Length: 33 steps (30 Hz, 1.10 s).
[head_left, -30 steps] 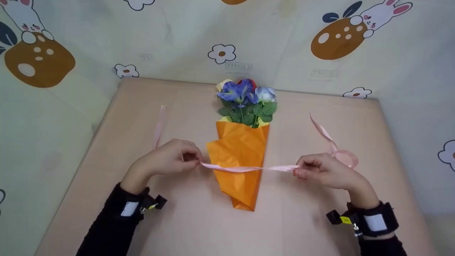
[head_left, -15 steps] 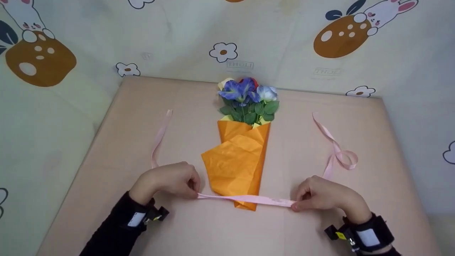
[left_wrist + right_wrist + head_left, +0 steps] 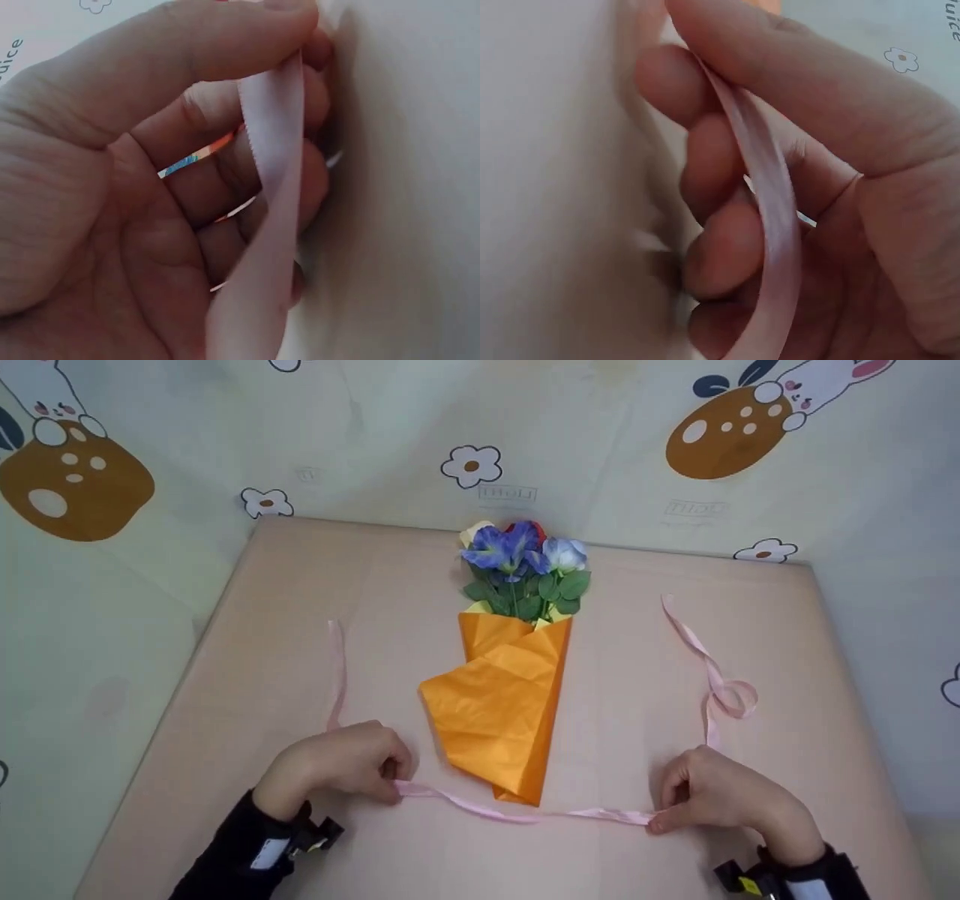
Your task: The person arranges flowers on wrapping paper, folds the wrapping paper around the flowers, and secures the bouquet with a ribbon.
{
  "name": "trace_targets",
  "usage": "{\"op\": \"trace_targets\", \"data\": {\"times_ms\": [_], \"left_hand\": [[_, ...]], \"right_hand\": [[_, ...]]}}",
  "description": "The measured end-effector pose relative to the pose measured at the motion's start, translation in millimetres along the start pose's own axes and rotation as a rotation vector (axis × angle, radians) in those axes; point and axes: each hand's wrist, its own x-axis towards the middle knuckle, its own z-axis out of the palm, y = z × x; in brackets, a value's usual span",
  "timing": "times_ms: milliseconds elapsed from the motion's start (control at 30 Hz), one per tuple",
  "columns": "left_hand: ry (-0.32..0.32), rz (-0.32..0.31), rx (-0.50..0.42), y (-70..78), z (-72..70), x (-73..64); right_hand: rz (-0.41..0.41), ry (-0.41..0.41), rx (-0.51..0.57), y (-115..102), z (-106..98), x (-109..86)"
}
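A pink ribbon (image 3: 487,811) runs in a slack line between both hands, just below the foot of a wrapped bouquet. My left hand (image 3: 349,761) pinches it between thumb and fingers; in the left wrist view the ribbon (image 3: 274,172) hangs twisted across the fingers. My right hand (image 3: 724,791) pinches it on the other side, and the right wrist view has the ribbon (image 3: 772,195) curving along the palm. Orange paper (image 3: 499,712) wraps the bouquet, with a loose flap sticking out left. Blue, white and red flowers (image 3: 517,551) with green leaves show at its top.
The ribbon's tails (image 3: 337,675) trail up the table beyond each hand, the right one with a loop in it. The light brown tabletop (image 3: 615,675) meets a pale wall covering (image 3: 360,442) printed with rabbits and flowers at its back edge.
Both hands have moved down toward the near side with the ribbon, from across the orange paper to below its foot. The ribbon has gone slack, and the paper flap spreads further left.
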Motion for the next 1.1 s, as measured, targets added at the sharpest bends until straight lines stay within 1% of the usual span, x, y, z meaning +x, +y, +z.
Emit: {"op": "trace_targets", "data": {"times_ms": [100,167,200,233,267,333,400,433,467,500,533,600,700,767,867,1000,1100], "left_hand": [[0.028,-0.012,0.017,0.9,-5.7,-4.3],[0.07,-0.02,0.023,2.0,-12.5,-9.0],[0.105,-0.017,0.031,2.9,-16.7,-11.4],[0.153,-0.017,0.045,4.5,-21.0,-13.5],[0.217,-0.016,0.069,6.3,-24.9,-14.9],[0.373,-0.002,0.125,11.0,-31.9,-14.1],[0.536,0.027,0.177,17.8,-36.2,-8.3],[0.603,0.042,0.19,21.6,-37.2,-4.0],[0.654,0.064,0.198,25.4,-37.3,0.9],[0.687,0.089,0.196,29.4,-37.0,6.2],[0.705,0.111,0.195,33.3,-35.9,11.7],[0.697,0.134,0.195,41.1,-32.2,23.4],[0.647,0.14,0.215,48.8,-25.7,41.2],[0.617,0.135,0.233,50.4,-22.6,52.6],[0.591,0.134,0.24,48.5,-20.4,65.5],[0.551,0.081,0.227,46.4,-17.8,75.4],[0.52,0.033,0.21,46.0,-16.3,81.0]], "right_hand": [[0.025,0.031,-0.037,-4.3,-1.7,4.0],[0.029,0.046,-0.061,-7.3,-3.7,7.5],[0.027,0.062,-0.075,-8.8,-4.8,9.5],[0.021,0.083,-0.092,-10.1,-5.8,11.6],[0.022,0.106,-0.108,-11.6,-6.6,13.8],[0.038,0.165,-0.135,-15.1,-7.2,19.3],[0.065,0.232,-0.143,-19.7,-7.1,26.7],[0.081,0.263,-0.141,-22.4,-6.5,31.3],[0.102,0.294,-0.131,-25.8,-5.8,36.4],[0.111,0.323,-0.124,-29.1,-4.7,42.0],[0.124,0.35,-0.111,-32.7,-3.4,47.5],[0.15,0.403,-0.084,-39.2,0.2,58.4],[0.18,0.474,-0.05,-44.9,8.4,73.5],[0.189,0.511,-0.025,-45.9,14.5,83.7],[0.196,0.537,0.008,-45.7,21.2,99.8],[0.23,0.551,0.035,-48.4,24.4,118.0],[0.257,0.552,0.062,-52.2,25.1,126.6]]}}
